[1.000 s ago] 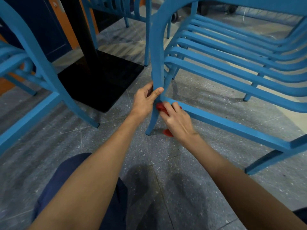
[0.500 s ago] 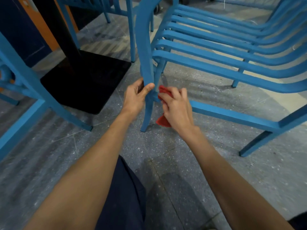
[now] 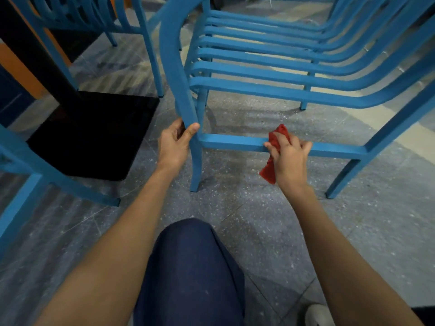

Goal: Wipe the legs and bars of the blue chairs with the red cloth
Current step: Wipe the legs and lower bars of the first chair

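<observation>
While the left hand (image 3: 175,143) clasped the leg (image 3: 188,102), the right hand (image 3: 290,158) clutching the red cloth (image 3: 279,134) could slip off the narrow bar (image 3: 235,142).

Everything is carried by a grey speckled floor (image 3: 235,208), crossed by thin tile joints. A black square table base (image 3: 94,135) is set flat on it at the left. The blue chair (image 3: 259,91) is stood just right of that base, with two near feet seen planted on the tiles. A second chair's leg (image 3: 94,192) is grounded further left, and a pale shoe (image 3: 315,314) is seen at the bottom edge.
</observation>
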Available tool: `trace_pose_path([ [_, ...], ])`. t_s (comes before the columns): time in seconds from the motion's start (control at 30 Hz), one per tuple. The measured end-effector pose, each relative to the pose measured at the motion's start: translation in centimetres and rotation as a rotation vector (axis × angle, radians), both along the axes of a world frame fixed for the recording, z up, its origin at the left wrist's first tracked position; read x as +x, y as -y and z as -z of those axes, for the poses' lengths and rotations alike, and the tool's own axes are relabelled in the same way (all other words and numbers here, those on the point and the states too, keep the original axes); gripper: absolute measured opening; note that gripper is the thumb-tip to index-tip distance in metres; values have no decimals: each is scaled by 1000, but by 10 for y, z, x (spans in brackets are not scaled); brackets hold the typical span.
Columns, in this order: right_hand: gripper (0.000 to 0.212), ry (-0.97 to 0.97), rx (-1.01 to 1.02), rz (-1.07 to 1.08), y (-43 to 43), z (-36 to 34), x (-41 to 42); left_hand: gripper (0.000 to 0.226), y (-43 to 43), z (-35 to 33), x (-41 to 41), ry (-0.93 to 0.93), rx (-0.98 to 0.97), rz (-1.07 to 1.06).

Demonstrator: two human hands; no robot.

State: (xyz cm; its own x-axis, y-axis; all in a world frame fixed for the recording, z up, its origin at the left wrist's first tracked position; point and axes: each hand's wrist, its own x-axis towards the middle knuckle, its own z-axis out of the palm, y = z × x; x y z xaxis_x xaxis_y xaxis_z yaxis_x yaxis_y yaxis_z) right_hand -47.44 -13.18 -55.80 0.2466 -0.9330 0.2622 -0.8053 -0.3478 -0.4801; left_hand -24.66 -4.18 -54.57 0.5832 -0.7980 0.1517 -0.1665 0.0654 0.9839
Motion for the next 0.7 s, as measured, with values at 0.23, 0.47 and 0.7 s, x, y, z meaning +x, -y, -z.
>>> trace_pose_path([
  [0.23,35,12,61,-91,-23,-11,66,20,-3,-1,1,-2,14,-13],
  [0.47,29,60,50,-133,3,-6,9,14,-3,-4,-7,11,29,-44],
  [0.7,28,54,38,83,47,4,-82,30,-7,-12,-23,130,103,-128],
])
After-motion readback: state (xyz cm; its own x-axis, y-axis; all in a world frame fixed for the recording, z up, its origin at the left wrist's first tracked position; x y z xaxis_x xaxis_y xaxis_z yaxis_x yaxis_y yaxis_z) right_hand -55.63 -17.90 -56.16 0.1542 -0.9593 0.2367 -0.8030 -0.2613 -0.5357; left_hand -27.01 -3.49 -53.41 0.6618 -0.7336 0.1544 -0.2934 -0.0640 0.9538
